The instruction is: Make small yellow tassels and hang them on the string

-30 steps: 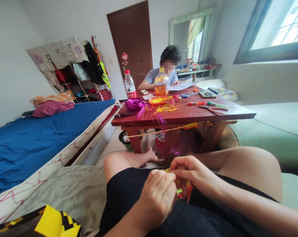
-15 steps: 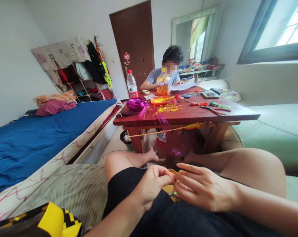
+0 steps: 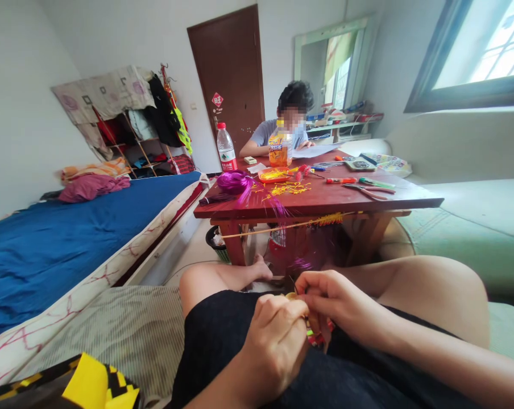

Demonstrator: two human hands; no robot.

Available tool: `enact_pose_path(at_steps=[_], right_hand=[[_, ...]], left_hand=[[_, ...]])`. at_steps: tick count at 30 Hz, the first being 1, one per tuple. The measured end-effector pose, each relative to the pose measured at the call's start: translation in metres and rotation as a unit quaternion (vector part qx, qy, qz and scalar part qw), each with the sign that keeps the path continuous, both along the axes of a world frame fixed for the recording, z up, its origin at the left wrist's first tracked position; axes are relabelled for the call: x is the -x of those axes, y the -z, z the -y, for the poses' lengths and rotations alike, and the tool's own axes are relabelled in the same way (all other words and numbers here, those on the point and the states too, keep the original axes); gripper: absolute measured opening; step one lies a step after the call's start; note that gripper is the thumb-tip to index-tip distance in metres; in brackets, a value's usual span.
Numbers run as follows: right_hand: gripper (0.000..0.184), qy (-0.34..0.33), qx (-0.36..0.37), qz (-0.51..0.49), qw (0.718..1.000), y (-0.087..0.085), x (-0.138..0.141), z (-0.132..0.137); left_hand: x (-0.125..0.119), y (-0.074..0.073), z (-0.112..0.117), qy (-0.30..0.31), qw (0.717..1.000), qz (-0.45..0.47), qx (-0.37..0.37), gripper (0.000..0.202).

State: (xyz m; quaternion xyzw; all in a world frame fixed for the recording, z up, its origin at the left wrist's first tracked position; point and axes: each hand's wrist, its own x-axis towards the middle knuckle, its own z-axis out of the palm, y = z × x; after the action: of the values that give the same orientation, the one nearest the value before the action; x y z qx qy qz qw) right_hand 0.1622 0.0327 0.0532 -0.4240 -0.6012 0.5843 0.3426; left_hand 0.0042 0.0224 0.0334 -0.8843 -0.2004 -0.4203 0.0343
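Note:
Over the dark cloth on my lap, my two hands meet. My left hand (image 3: 278, 343) is closed, back of the hand up, its fingers curled round something hidden beneath them. Touching it, my right hand (image 3: 336, 298) is closed in a pinch; a thin dark strand shows at its fingertips, but what it grips is too small to make out. A yellowish curved thing (image 3: 290, 296) peeks out between the hands. Below the fingers, partly covered, is a small red and green piece (image 3: 319, 335).
A red-brown table (image 3: 240, 209) ahead holds purple strands (image 3: 235, 183), yellow bits (image 3: 293, 190), bottles, pliers (image 3: 365, 192) and an orange dish (image 3: 274, 176). A stick with yellow tufts (image 3: 261, 230) runs along its front edge. Another person (image 3: 261, 136) sits behind it. A blue bed (image 3: 90, 221) is left.
My left hand has turned over from a pinch to curled with its back up. My right hand has gone from stretched fingers to a pinch. The red and green piece has come into sight.

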Motion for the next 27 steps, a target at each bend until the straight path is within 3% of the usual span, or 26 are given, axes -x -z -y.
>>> enact_pose_path(at_steps=[2, 4, 6, 7, 8, 10, 12, 14, 15, 16, 17, 18, 21, 23, 25, 27], right_hand=[[0.029, -0.014, 0.031, -0.024, 0.999, 0.001, 0.001, -0.002], [0.026, 0.001, -0.002, 0.009, 1.000, 0.000, 0.000, -0.001], [0.017, 0.028, -0.146, 0.102, 0.984, -0.002, -0.004, 0.003], [0.011, 0.028, -0.263, 0.153, 0.952, -0.002, -0.006, 0.006], [0.009, 0.015, -0.388, 0.201, 0.899, -0.002, -0.009, 0.008], [0.015, -0.027, -0.602, 0.270, 0.750, 0.000, -0.015, 0.012], [0.016, -0.041, -0.712, 0.314, 0.627, 0.003, -0.019, 0.015], [0.016, -0.024, -0.742, 0.343, 0.576, 0.007, -0.020, 0.016], [0.018, -0.020, -0.740, 0.346, 0.577, 0.007, -0.020, 0.016], [0.020, -0.020, -0.727, 0.342, 0.596, 0.008, -0.019, 0.016], [0.023, -0.022, -0.706, 0.330, 0.627, 0.007, -0.018, 0.016], [0.026, -0.021, -0.675, 0.312, 0.668, 0.006, -0.017, 0.015], [0.028, 0.002, -0.492, 0.245, 0.835, 0.001, -0.011, 0.013], [0.025, 0.021, -0.292, 0.175, 0.940, -0.001, -0.006, 0.010], [0.026, 0.012, -0.098, 0.074, 0.992, -0.001, -0.002, 0.005], [0.033, -0.014, 0.016, -0.013, 1.000, -0.001, 0.001, 0.001]], left_hand=[[0.002, -0.002, -0.001, 0.007, 0.999, -0.027, -0.046, 0.015], [0.001, -0.006, -0.003, 0.000, 0.999, -0.030, -0.012, 0.015], [-0.001, -0.012, -0.005, -0.008, 0.989, 0.007, 0.148, 0.014], [-0.003, -0.015, -0.006, -0.008, 0.961, 0.040, 0.273, 0.014], [-0.005, -0.018, -0.008, -0.003, 0.910, 0.081, 0.406, 0.014], [-0.007, -0.022, -0.011, 0.015, 0.763, 0.168, 0.624, 0.014], [-0.009, -0.022, -0.015, 0.037, 0.629, 0.242, 0.738, 0.013], [-0.010, -0.021, -0.017, 0.053, 0.547, 0.285, 0.785, 0.013], [-0.010, -0.020, -0.017, 0.057, 0.528, 0.295, 0.794, 0.013], [-0.011, -0.019, -0.016, 0.059, 0.527, 0.296, 0.794, 0.013], [-0.011, -0.018, -0.015, 0.060, 0.551, 0.287, 0.781, 0.013], [-0.011, -0.018, -0.013, 0.058, 0.601, 0.269, 0.750, 0.012], [-0.010, -0.015, -0.004, 0.009, 0.822, 0.178, 0.541, 0.011], [-0.008, -0.011, 0.001, -0.037, 0.933, 0.113, 0.340, 0.014], [-0.004, -0.007, 0.003, -0.048, 0.985, 0.059, 0.152, 0.015], [0.000, -0.005, 0.003, -0.024, 0.999, 0.018, 0.010, 0.014]])
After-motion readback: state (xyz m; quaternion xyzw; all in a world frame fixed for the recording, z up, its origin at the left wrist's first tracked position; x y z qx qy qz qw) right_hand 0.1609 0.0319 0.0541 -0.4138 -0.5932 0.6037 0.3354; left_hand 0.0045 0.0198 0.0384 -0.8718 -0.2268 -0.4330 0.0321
